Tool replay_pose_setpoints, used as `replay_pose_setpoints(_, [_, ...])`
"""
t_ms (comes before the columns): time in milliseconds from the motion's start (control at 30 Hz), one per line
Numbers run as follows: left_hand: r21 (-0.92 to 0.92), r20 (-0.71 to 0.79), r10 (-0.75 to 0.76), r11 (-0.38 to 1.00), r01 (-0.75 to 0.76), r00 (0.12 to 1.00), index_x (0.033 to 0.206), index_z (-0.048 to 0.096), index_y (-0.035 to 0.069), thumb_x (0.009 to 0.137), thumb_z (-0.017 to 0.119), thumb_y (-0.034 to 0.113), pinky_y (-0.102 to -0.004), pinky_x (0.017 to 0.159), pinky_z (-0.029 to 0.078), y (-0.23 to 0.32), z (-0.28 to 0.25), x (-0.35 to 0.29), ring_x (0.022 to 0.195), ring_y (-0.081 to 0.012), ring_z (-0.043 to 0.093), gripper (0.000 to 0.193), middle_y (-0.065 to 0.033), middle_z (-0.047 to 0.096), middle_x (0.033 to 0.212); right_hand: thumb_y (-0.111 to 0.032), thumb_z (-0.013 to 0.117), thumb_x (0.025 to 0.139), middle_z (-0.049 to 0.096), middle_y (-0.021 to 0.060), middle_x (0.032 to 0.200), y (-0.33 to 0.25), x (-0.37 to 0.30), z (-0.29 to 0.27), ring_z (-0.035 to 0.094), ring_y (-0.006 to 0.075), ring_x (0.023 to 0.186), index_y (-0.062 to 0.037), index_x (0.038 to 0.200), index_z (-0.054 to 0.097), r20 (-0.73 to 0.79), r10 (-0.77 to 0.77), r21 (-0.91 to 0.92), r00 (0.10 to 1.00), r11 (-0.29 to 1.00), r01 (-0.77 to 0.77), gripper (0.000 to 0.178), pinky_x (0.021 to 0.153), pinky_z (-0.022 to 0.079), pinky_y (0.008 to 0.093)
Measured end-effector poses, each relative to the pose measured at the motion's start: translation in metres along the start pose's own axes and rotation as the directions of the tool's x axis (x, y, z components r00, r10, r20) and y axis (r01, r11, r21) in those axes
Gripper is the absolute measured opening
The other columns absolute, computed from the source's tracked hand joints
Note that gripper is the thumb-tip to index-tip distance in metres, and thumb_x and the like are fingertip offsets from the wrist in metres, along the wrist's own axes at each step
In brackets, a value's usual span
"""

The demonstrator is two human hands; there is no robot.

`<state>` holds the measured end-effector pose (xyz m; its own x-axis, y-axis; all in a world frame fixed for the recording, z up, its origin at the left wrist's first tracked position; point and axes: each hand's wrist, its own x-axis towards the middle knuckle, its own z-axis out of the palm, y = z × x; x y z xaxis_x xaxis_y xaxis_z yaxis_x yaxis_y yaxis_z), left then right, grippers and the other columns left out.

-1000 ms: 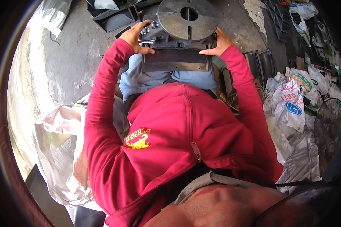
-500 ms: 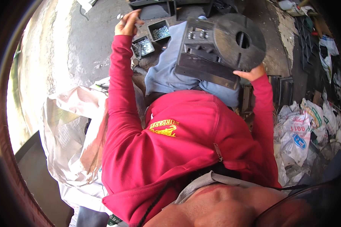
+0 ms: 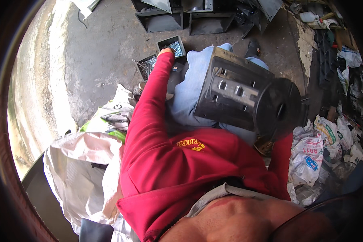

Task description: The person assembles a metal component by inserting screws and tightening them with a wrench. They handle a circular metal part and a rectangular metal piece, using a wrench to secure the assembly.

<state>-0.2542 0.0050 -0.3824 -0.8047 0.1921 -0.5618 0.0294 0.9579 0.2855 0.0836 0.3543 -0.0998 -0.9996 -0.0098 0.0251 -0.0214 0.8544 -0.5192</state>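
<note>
My left hand [image 3: 165, 51] is at the near left edge of a small black box [image 3: 184, 50] with bluish metal screws [image 3: 176, 45]. Its fingers reach in over the screws and are too hidden to read. Beside it sits a second small box of metal pieces [image 3: 148, 65]. Across my lap lies a black plastic housing [image 3: 230, 109] with slots and small metal fittings, tilted down to the right. A round black disc [image 3: 276, 107] with a hole is at its right end. My right sleeve runs up to behind that disc, which hides my right hand.
Several black plastic housings [image 3: 161, 21] stand on the floor ahead. A large whitish sack [image 3: 80, 169] is at my left. Plastic bags [image 3: 308, 157] are heaped at my right, with stacked dark parts [image 3: 324, 52] farther off.
My left hand has come down and right, from beyond the boxes to the screw box. The housing and disc have shifted right and nearer, and my right hand has gone out of sight behind the disc.
</note>
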Motion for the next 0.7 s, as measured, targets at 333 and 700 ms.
replay_pose_setpoints(333, [0.079,-0.074,-0.096,0.992,0.102,0.993,0.13,0.046,0.022,0.091,0.045,0.024,-0.0478,0.083,0.05,0.006,0.084,0.089,0.103,-0.0373,0.062,0.039,-0.0161,0.046,0.129,-0.008,0.058,0.088,0.052,0.0201,0.128,0.038,-0.012,0.007,0.05,0.0334,0.121,-0.0018,0.131,0.044,0.107,0.005,0.078,0.994,0.997,-0.013,0.046,0.105,0.035,0.0414])
replay_pose_setpoints(700, [0.029,0.236,-0.163,0.987,0.16,0.958,0.105,0.069,0.009,0.077,0.067,0.018,-0.0401,0.093,0.049,-0.012,0.076,0.122,0.11,-0.0325,0.06,0.03,-0.0163,0.063,0.116,-0.005,0.053,0.092,0.048,0.0203,0.132,0.019,-0.004,0.005,0.048,0.0307,0.123,-0.0026,0.133,0.043,0.122,0.071,0.165,0.99,0.982,-0.091,0.043,0.106,0.035,0.0388])
